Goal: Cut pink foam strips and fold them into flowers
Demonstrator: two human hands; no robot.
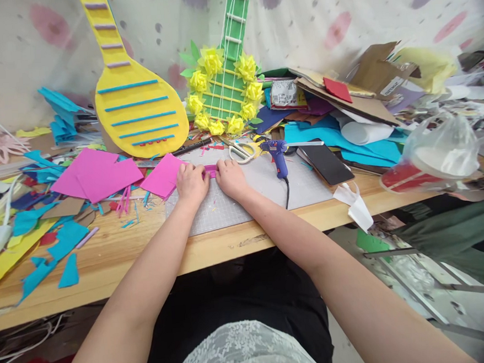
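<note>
Head view: your left hand point(193, 182) and right hand point(231, 179) pinch opposite ends of a magenta strip point(211, 171), its long axis running left to right over the grey mat point(225, 213), neither hand nearer. Far right, a clear bag point(450, 136) surrounds a red-and-white cup point(407, 177); you cannot tell the cup's contents.

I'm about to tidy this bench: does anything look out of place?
Yes: a white piece hangs over the front edge of the table, right of the grey mat, so it looks badly placed. Blue scraps lie scattered at the left.
</note>
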